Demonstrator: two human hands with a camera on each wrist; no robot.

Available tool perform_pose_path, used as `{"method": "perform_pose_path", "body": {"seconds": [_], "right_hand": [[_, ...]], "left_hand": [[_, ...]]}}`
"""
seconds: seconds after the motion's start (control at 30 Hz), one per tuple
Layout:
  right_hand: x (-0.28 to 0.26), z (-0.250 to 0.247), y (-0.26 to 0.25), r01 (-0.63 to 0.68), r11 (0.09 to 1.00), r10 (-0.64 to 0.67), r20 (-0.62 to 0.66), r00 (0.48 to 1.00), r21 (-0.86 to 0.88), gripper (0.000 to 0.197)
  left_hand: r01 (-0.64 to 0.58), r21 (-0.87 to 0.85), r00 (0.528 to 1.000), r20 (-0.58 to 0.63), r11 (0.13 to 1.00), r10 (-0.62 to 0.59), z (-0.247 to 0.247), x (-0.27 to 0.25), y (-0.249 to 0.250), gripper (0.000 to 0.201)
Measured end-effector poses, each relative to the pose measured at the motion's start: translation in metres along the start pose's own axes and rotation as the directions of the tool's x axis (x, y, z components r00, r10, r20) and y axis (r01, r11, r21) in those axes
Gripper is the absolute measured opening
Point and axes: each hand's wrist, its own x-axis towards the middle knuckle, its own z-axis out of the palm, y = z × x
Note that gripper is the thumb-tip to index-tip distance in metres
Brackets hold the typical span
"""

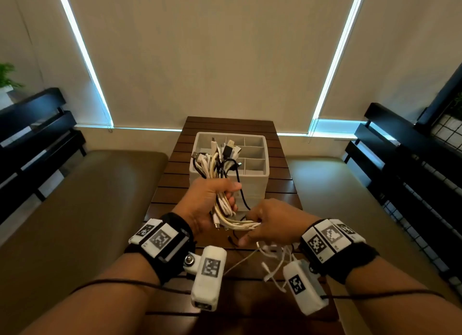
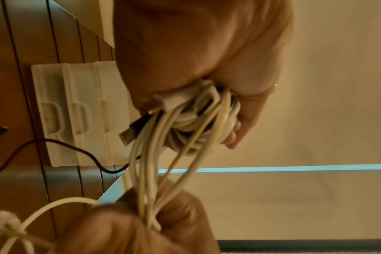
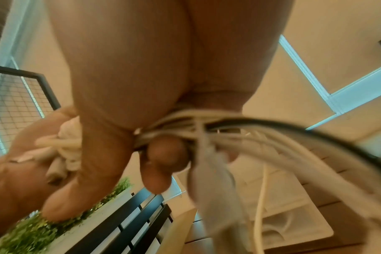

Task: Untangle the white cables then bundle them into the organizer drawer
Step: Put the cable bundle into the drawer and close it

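I'm seated in what looks like a café or lounge booth: padded olive bench seats [image 1: 82, 197] run along both sides of a narrow slatted wooden surface [image 1: 175, 174], beige roller blinds [image 1: 210, 54] cover the windows, and black slatted partitions [image 1: 37, 124] hold a potted plant [image 1: 7, 77].

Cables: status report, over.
Left hand grips white cable bundle; right hand pinches its trailing strands. Organizer drawer behind, unfilled. Black cable mixed in.

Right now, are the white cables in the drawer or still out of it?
Out. The white cable bundle is gripped in the left hand above the table, its ends pinched by the right hand, in front of the white divided plastic organizer drawer.
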Motion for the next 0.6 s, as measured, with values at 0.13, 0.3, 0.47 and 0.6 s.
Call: {"method": "perform_pose_path", "body": {"seconds": [0.13, 0.3, 0.47, 0.6], "right_hand": [[-0.003, 0.002, 0.006, 0.037, 0.987, -0.040, 0.012, 0.999, 0.159, 0.031], [0.005, 0.019, 0.004, 0.105, 0.981, -0.084, -0.129, 0.988, 0.161, 0.023], [0.023, 0.047, -0.001, 0.055, 0.998, -0.055, -0.108, 0.993, 0.001, 0.010], [0.025, 0.034, -0.011, 0.063, 0.998, -0.056, -0.258, 0.964, 0.019, 0.011]], "left_hand": [[-0.002, 0.015, 1.000, 0.013, 1.000, 0.002, -0.010, -0.002, 0.007, 0.035], [-0.049, 0.070, 0.999, -0.018, 0.996, 0.050, -0.014, -0.003, 0.012, 0.038], [-0.113, 0.145, 0.990, -0.070, 0.983, 0.125, -0.020, -0.003, 0.004, 0.031], [-0.123, 0.151, 0.988, -0.070, 0.981, 0.135, -0.023, -0.006, 0.004, 0.032]]}}
